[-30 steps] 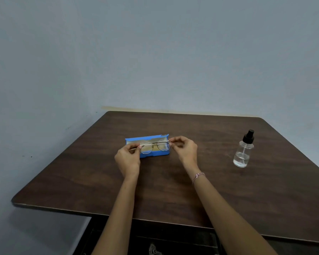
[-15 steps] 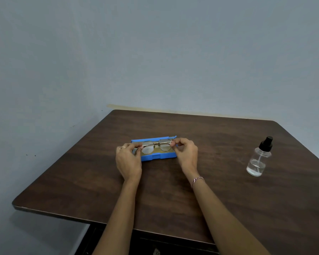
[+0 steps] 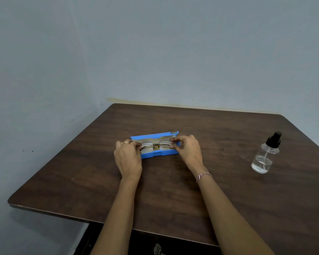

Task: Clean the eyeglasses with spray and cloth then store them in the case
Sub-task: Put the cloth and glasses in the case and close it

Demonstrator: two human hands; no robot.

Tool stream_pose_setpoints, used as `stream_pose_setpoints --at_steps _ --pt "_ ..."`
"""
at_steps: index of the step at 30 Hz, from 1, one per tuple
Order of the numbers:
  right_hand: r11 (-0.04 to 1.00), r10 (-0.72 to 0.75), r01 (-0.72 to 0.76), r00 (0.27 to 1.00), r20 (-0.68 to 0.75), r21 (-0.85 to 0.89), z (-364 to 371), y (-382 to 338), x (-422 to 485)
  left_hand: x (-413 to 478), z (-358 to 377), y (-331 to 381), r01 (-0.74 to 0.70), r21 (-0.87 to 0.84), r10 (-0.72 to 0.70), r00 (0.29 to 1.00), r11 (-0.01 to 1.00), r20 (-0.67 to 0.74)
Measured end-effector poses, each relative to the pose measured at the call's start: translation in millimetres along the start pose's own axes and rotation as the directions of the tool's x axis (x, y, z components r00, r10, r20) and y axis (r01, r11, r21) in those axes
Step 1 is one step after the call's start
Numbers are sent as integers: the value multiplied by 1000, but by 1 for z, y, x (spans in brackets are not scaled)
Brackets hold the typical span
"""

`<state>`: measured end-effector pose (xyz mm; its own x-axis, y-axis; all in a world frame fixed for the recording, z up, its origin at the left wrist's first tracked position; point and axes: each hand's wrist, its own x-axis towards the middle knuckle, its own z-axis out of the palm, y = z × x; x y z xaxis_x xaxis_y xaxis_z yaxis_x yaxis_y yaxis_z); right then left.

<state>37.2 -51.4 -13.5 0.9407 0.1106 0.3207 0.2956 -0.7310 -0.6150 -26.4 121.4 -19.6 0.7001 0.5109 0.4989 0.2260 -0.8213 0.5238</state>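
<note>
Thin gold-rimmed eyeglasses [image 3: 155,145], folded, sit low inside the open blue case [image 3: 160,153] near the middle of the dark wooden table [image 3: 173,190]. My left hand [image 3: 127,157] pinches the left end of the frame, and my right hand [image 3: 187,150] pinches the right end. The case lid [image 3: 153,135] stands raised behind the glasses. A pale yellowish lining or cloth shows under the lenses; I cannot tell which.
A clear spray bottle [image 3: 265,155] with a black nozzle stands upright at the table's right side, well apart from the case. A grey-blue wall [image 3: 155,52] rises behind the table. The table's front-left edge [image 3: 50,212] lies close to my left arm.
Both hands have lowered the glasses into the case. The view has shifted left, so the bottle now appears further to the right.
</note>
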Motion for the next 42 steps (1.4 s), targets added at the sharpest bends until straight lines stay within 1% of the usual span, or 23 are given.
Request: stream_pose_setpoints --at_steps 3,6,14,17,20,24,26,27,28,29,31,33,35,36,38,42 --pt "998 -7 9 1000 24 -60 1 -1 0 0 -1 1 -23 77 23 1000 997 7" --pt "996 -25 29 999 41 -87 1 -1 0 1 -1 0 -16 118 14 1000 993 18" --pt "982 -106 112 993 48 -152 7 3 1 1 -2 2 5 135 -10 999 991 41" --pt "969 -189 190 982 26 -158 6 1 -1 -1 -4 0 5 118 -9 999 993 35" --pt "963 -221 208 974 -60 -170 0 1 -5 -4 -8 -3 19 62 -17 999 998 -37" --pt "978 -174 144 962 -210 -151 -11 -4 -9 -7 -16 -1 15 -26 -20 975 1000 -223" --pt "981 -189 162 919 -347 -106 -15 -9 -11 -7 -16 2 -64 -77 40 957 995 -288" --pt "979 -202 186 895 -398 -80 -15 -11 -12 -7 -15 3 -118 -101 85 954 988 -289" --pt "976 -214 210 889 -405 -56 -14 -12 -13 -7 -12 4 -165 -104 133 956 981 -260" --pt "972 -231 231 903 -362 -44 -12 -13 -13 -7 -9 4 -202 -85 181 961 976 -209" --pt "948 -317 308 928 -197 -77 -3 -12 -13 -6 -2 2 -261 -16 258 961 965 -100" --pt "910 -401 393 916 -36 -136 6 -10 -13 -3 5 -1 -297 48 298 955 954 -11" --pt "890 -413 420 907 78 -176 13 -7 -11 -2 9 -4 -300 70 297 954 951 52" --pt "886 -406 421 907 114 -195 14 -6 -10 -2 11 -5 -292 65 287 955 954 71" --pt "880 -392 415 909 139 -232 14 -5 -10 -2 12 -6 -276 45 271 958 960 95" --pt "882 -381 398 917 117 -254 11 -7 -11 -3 11 -3 -254 2 251 960 967 120"
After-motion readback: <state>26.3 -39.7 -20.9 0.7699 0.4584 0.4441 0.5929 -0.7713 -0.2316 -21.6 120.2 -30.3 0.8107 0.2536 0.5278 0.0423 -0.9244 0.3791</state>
